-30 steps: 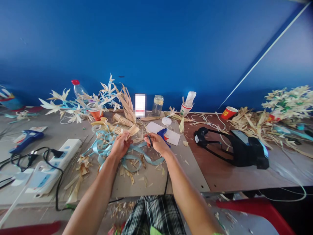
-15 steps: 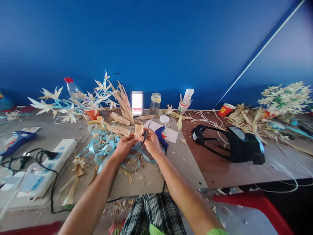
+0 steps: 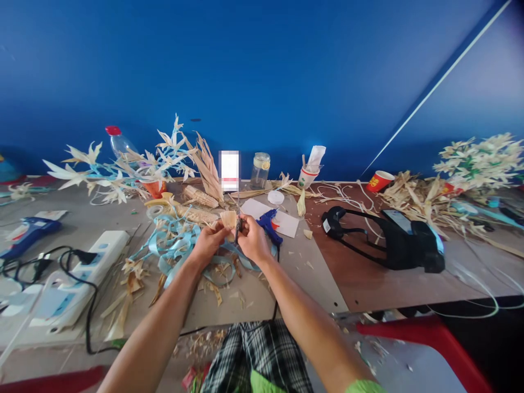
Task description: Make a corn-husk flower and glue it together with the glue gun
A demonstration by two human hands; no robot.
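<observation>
My left hand (image 3: 208, 240) pinches a small piece of pale dried corn husk (image 3: 228, 219) by its lower left side. In my right hand (image 3: 251, 238) is a pair of scissors (image 3: 237, 225), blades pointing up and away, right at the husk's right edge. Whether the blades are apart cannot be made out. Light blue ribbon (image 3: 167, 243) lies in loops beside and beneath my left hand. Behind the hands rest dried corn cobs (image 3: 200, 196). A blue glue gun (image 3: 270, 225) lies just right of my right hand, partly on a white sheet (image 3: 289, 222).
Husk flowers on blue stems (image 3: 118, 172) stand at back left. A white power strip (image 3: 92, 278) and a second glue gun (image 3: 28, 234) lie left. Rightward are a black head strap (image 3: 393, 245), a red paper cup (image 3: 380, 181) and a husk heap (image 3: 409, 199). A glass jar (image 3: 260, 172) stands behind.
The scissors have swung from leaning right to nearly upright and now meet the husk's right edge. The husk piece has tilted and moved slightly left and down.
</observation>
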